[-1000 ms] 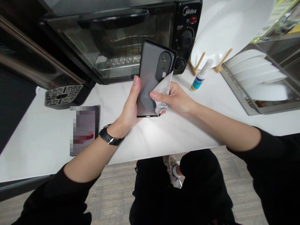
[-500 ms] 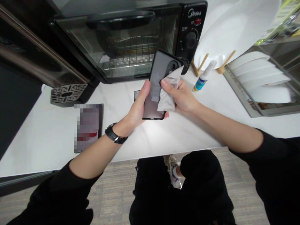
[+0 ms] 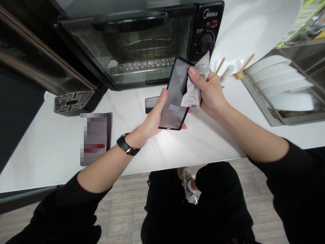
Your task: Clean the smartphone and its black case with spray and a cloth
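Note:
A dark phone point(image 3: 175, 93) is tilted above the counter, its flat reflective face toward me. My left hand point(image 3: 154, 115) is closed round its lower part, thumb along the left edge and fingertips showing past the right edge. My right hand point(image 3: 209, 86) pinches a light grey cloth point(image 3: 194, 91) with a zigzag edge, thumb on top. The cloth lies against the phone's upper right side and hides part of it. A smaller dark device point(image 3: 150, 104) rests on the counter, partly behind my left hand.
Behind the phone stands a black toaster oven point(image 3: 152, 51). A spray bottle point(image 3: 226, 74) is mostly hidden by my right hand. A dish rack point(image 3: 271, 118) with white dishes is at right. On the white counter point(image 3: 56, 142), a pixelated tablet-like object point(image 3: 95, 139) and a drip tray point(image 3: 73, 101) are at left.
My right hand and the cloth have moved up and right along the phone, now covering part of the spray bottle. The phone and my left hand have shifted slightly right, showing more of the small device.

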The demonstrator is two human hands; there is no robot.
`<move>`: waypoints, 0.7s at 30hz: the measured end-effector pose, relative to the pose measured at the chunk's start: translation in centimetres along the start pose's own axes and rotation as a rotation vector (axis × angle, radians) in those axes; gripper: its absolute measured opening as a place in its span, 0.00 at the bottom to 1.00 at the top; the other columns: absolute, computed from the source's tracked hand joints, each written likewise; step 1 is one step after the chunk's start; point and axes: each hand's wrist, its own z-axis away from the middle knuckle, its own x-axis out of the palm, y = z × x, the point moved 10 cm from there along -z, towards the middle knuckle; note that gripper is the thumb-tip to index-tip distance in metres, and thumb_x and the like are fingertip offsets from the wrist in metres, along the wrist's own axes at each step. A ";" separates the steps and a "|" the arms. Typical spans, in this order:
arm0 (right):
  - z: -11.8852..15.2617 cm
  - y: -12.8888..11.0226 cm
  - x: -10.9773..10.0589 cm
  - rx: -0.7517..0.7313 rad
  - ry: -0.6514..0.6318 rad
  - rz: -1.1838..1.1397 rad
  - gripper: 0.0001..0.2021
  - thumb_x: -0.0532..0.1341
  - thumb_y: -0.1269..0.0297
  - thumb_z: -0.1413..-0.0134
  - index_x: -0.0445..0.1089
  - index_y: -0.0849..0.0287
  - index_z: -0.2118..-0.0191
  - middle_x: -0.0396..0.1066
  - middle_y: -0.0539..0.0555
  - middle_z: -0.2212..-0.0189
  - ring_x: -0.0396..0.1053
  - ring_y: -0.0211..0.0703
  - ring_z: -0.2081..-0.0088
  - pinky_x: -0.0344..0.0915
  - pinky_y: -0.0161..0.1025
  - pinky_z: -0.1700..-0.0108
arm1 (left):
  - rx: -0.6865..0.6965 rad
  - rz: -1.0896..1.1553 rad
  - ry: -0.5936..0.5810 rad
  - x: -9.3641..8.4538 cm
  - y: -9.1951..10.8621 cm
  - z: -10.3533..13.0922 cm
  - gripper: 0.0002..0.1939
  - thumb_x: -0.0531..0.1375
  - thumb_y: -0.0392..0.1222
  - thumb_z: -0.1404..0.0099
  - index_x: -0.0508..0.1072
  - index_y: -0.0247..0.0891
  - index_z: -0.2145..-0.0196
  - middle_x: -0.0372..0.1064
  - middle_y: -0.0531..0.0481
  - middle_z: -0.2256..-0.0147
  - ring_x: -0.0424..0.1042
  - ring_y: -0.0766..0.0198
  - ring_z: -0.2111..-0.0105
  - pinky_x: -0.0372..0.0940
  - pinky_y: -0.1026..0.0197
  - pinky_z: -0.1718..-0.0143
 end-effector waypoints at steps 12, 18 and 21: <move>1.6 2.4 2.4 0.164 -0.187 0.021 0.23 0.77 0.43 0.51 0.73 0.57 0.70 0.76 0.47 0.73 0.72 0.34 0.75 0.71 0.33 0.75 | 0.085 0.066 0.061 -0.1 1.8 -0.2 0.38 0.47 0.74 0.26 0.77 0.41 0.45 0.82 0.43 0.57 0.84 0.49 0.62 0.80 0.51 0.68; 1.0 2.0 1.4 0.153 -0.099 -0.047 0.22 0.79 0.46 0.54 0.73 0.56 0.71 0.74 0.45 0.75 0.71 0.33 0.74 0.72 0.31 0.72 | 0.046 0.015 0.089 -0.3 0.6 0.1 0.42 0.46 0.77 0.29 0.76 0.42 0.40 0.81 0.41 0.60 0.84 0.44 0.61 0.79 0.49 0.70; 3.0 4.2 3.9 0.349 -0.261 -0.062 0.24 0.79 0.41 0.57 0.74 0.56 0.70 0.76 0.47 0.77 0.71 0.38 0.78 0.72 0.36 0.79 | 0.075 0.043 0.139 -0.6 1.2 0.2 0.41 0.47 0.76 0.28 0.74 0.42 0.38 0.81 0.40 0.59 0.84 0.41 0.56 0.80 0.47 0.66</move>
